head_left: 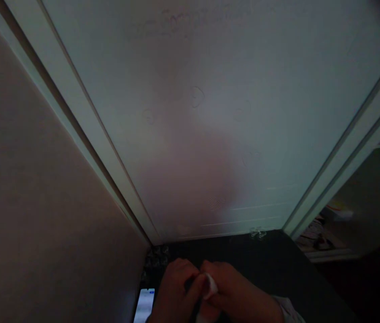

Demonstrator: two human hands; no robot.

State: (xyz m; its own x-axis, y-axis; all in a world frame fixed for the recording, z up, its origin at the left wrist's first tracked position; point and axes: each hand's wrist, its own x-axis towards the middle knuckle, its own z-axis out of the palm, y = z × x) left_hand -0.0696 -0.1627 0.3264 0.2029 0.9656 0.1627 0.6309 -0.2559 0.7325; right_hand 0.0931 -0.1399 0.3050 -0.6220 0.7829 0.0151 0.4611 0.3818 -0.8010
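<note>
The scene is dim. Both my hands meet low at the bottom middle of the head view, over a dark surface (270,264). My left hand (172,289) is curled closed and pressed against my right hand (235,291). Between them shows a small white thing (210,287), perhaps a cloth or wipe, with a dark part beside it that I cannot make out. My right hand's fingers are wrapped round the white thing. A lit phone (144,305) lies just left of my left hand.
A large pale panel (210,112), like a sliding door, fills the view ahead, with faint marks on it. A beige wall (24,202) stands at the left. At the right, an open shelf (344,215) holds small items. Small clear bits (258,233) lie at the panel's foot.
</note>
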